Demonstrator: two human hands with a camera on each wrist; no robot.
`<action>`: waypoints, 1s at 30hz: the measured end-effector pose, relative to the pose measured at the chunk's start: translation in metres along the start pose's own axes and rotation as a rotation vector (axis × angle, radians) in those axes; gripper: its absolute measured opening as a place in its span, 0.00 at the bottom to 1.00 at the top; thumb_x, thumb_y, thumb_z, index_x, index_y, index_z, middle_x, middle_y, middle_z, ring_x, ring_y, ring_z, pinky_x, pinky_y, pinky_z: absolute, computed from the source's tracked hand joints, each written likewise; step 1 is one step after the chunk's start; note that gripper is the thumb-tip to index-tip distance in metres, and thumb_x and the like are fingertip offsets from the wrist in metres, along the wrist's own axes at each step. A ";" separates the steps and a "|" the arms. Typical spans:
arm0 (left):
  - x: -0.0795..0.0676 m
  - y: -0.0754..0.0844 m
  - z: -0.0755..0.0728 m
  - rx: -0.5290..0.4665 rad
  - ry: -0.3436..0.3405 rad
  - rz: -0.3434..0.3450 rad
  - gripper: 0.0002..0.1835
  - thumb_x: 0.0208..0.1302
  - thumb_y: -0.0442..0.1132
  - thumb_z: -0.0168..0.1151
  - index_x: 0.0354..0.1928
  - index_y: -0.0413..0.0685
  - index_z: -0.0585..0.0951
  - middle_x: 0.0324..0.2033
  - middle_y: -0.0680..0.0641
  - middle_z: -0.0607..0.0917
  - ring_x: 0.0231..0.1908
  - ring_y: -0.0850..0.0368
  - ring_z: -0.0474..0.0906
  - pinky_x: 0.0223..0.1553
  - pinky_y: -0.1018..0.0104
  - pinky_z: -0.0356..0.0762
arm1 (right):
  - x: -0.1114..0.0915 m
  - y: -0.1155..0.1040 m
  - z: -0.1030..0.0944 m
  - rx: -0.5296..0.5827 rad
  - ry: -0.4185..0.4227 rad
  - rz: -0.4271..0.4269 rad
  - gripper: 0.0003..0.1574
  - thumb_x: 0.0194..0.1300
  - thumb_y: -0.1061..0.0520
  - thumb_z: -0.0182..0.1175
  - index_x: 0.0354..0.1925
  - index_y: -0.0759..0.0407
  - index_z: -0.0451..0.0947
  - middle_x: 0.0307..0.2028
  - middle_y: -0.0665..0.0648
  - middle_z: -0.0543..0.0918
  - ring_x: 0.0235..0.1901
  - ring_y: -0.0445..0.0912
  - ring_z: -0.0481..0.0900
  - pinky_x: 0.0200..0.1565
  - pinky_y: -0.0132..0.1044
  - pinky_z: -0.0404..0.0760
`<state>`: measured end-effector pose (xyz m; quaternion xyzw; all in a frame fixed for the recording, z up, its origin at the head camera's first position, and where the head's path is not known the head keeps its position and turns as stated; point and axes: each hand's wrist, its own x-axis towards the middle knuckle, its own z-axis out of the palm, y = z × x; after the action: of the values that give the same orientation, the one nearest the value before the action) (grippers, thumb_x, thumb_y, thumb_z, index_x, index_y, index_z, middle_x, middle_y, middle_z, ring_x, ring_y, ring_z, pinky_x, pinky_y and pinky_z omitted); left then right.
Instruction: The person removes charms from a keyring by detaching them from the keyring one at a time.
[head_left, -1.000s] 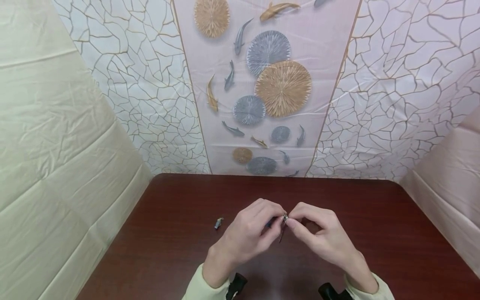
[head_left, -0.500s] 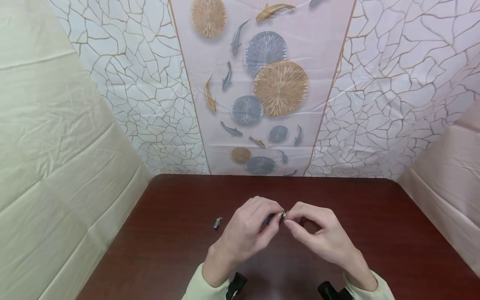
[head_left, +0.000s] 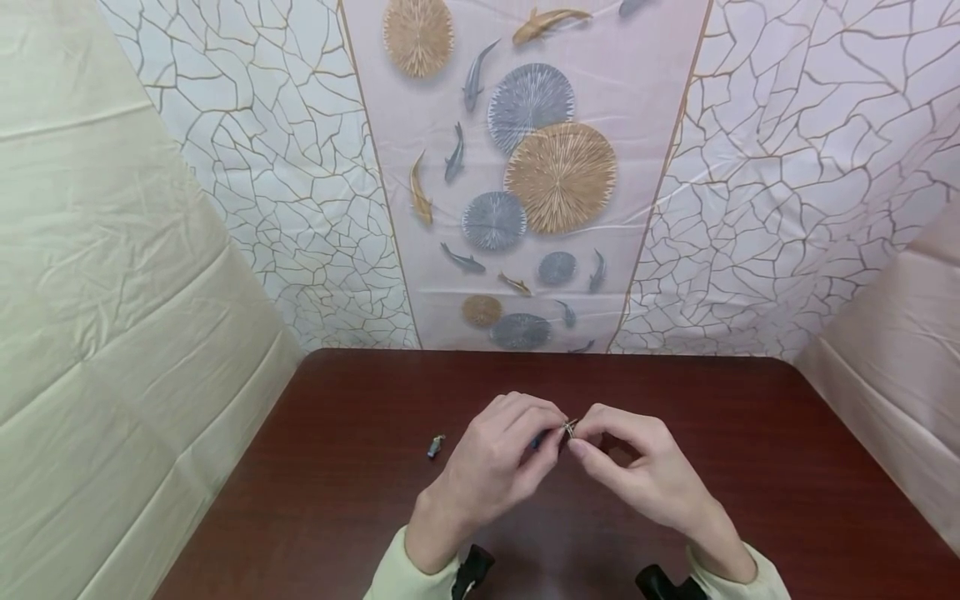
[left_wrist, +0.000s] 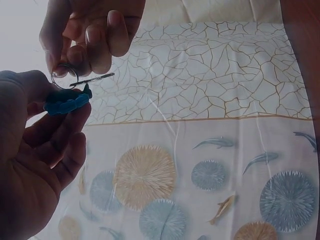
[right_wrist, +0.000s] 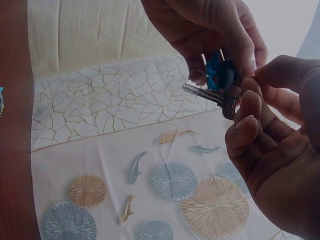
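In the head view my left hand and right hand meet fingertip to fingertip above the table. A small blue figure-like charm is held between my left thumb and fingers. My right thumb and index finger pinch a thin metal key ring, which stands up from the charm. Silver keys hang on the ring and point away from my right hand in the right wrist view. Fingers partly cover where the ring, charm and keys join.
A small grey-blue figurine lies on the dark red-brown table to the left of my left hand. Behind the table hangs a patterned cloth, with pale cloth walls at either side. Black wrist mounts sit under my sleeves.
A second ago a key hung down below my fingertips; now it no longer shows there. The metal between my fingertips has turned slightly. My hands have barely moved.
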<state>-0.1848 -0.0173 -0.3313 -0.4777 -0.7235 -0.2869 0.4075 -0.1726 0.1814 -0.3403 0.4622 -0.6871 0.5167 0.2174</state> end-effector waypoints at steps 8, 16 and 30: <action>0.000 -0.002 0.000 0.005 0.000 -0.026 0.03 0.64 0.34 0.59 0.37 0.48 0.81 0.35 0.56 0.83 0.36 0.64 0.78 0.40 0.75 0.74 | 0.003 -0.001 0.000 -0.010 0.004 -0.063 0.24 0.48 0.83 0.60 0.35 0.57 0.78 0.26 0.52 0.77 0.26 0.36 0.73 0.23 0.24 0.72; 0.000 0.000 -0.001 -0.008 -0.004 0.014 0.04 0.62 0.32 0.61 0.37 0.47 0.81 0.36 0.54 0.83 0.38 0.62 0.79 0.42 0.74 0.75 | -0.001 0.002 0.000 -0.064 0.015 -0.007 0.22 0.53 0.80 0.60 0.35 0.55 0.78 0.25 0.48 0.74 0.25 0.36 0.71 0.24 0.26 0.69; 0.000 -0.001 0.000 0.006 0.006 -0.030 0.04 0.63 0.32 0.60 0.37 0.47 0.81 0.35 0.55 0.84 0.37 0.63 0.79 0.41 0.75 0.74 | 0.000 0.002 -0.001 -0.048 0.026 -0.028 0.24 0.49 0.82 0.59 0.35 0.57 0.78 0.25 0.48 0.75 0.24 0.35 0.71 0.21 0.25 0.69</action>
<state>-0.1861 -0.0181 -0.3312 -0.4649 -0.7301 -0.2920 0.4069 -0.1748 0.1827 -0.3414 0.4596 -0.6898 0.5030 0.2448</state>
